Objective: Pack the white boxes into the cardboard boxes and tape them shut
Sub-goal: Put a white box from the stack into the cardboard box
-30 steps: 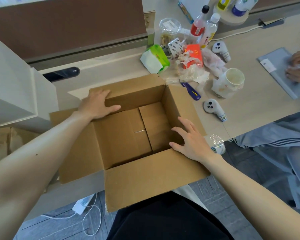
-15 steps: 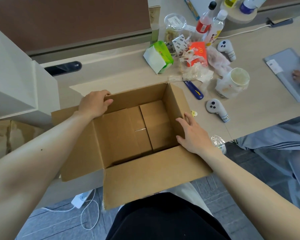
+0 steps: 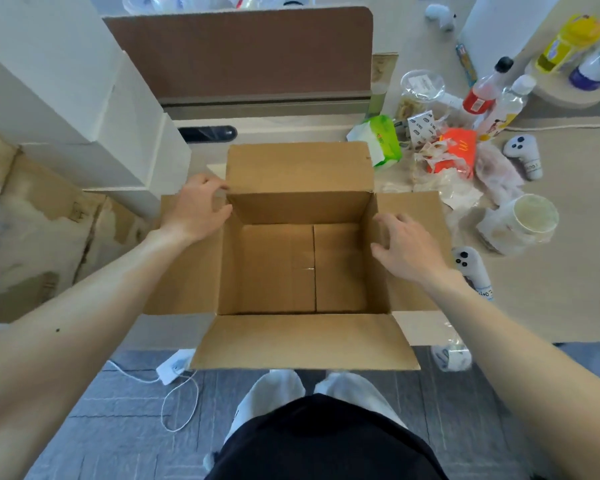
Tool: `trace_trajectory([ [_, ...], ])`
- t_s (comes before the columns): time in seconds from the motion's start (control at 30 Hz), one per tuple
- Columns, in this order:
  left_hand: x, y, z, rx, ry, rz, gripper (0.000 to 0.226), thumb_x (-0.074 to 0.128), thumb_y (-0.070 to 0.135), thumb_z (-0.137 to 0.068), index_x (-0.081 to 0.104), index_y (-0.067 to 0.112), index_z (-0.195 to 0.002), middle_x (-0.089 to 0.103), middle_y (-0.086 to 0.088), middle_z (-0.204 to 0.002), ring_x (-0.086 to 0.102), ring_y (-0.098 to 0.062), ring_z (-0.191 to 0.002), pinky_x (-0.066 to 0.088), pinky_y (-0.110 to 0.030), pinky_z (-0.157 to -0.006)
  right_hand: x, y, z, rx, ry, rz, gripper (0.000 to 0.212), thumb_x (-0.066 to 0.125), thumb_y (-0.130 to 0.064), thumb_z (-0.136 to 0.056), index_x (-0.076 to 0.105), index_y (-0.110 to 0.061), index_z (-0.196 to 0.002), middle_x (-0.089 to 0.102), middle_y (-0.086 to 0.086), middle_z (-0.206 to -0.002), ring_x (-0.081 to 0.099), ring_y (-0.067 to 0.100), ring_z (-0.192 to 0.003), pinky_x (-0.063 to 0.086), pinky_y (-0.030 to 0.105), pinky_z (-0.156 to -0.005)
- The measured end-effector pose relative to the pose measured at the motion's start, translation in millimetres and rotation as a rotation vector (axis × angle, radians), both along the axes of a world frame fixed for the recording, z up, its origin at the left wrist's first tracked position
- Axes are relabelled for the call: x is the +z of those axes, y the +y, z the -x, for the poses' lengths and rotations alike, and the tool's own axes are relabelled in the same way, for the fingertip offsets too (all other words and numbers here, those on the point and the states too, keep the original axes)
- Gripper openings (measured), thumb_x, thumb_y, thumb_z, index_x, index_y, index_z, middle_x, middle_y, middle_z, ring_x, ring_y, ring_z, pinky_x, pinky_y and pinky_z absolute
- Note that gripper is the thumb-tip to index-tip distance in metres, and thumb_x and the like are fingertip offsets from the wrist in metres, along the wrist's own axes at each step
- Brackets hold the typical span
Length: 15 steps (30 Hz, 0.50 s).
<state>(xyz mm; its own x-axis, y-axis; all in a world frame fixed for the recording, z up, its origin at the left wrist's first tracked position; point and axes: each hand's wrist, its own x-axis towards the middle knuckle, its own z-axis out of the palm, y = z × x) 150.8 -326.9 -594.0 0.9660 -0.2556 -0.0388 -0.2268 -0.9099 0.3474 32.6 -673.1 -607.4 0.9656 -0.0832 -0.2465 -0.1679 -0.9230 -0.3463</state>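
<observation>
1 cardboard box [image 3: 305, 341]: left hand [image 3: 196, 211] grips, right hand [image 3: 407, 249] rests on rim.

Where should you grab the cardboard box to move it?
Grip the cardboard box by its left and right wall rims, hands from each side, as the left hand and right hand sit. It's wide and open-topped; the splayed flaps would probably bend.

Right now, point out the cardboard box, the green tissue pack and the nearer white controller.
cardboard box [image 3: 305, 341]: head view, on its near flap.
green tissue pack [image 3: 384, 139]: head view, on its green face.
nearer white controller [image 3: 466, 259]: head view, on its buttoned head.
</observation>
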Motion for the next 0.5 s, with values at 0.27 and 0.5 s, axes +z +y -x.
trace_trajectory([
  [0.27, 82, 13, 6, 0.118, -0.116, -0.037, 0.033, 0.063, 0.03, -0.093, 0.062, 0.018, -0.124, 0.063, -0.007, -0.124, 0.06, -0.03, -0.109, 0.047, -0.037, -0.085, 48, 29, -64, 0.193, -0.171, -0.054, 0.046, 0.057, -0.033, -0.092, 0.051, -0.022, -0.136, 0.058, 0.006, -0.122, 0.056, 0.028, -0.112, 0.047, 0.038, -0.083],
  [0.5, 169, 20, -3, 0.159, -0.28, -0.097, 0.034, 0.064, 0.034, -0.089, 0.064, 0.02, -0.12, 0.065, -0.003, -0.12, 0.06, -0.026, -0.107, 0.05, -0.042, -0.091, 119, 76, -126, 0.306, -0.347, -0.144, 0.045, 0.058, -0.031, -0.093, 0.051, -0.023, -0.136, 0.061, 0.004, -0.125, 0.057, 0.026, -0.114, 0.043, 0.033, -0.081],
])
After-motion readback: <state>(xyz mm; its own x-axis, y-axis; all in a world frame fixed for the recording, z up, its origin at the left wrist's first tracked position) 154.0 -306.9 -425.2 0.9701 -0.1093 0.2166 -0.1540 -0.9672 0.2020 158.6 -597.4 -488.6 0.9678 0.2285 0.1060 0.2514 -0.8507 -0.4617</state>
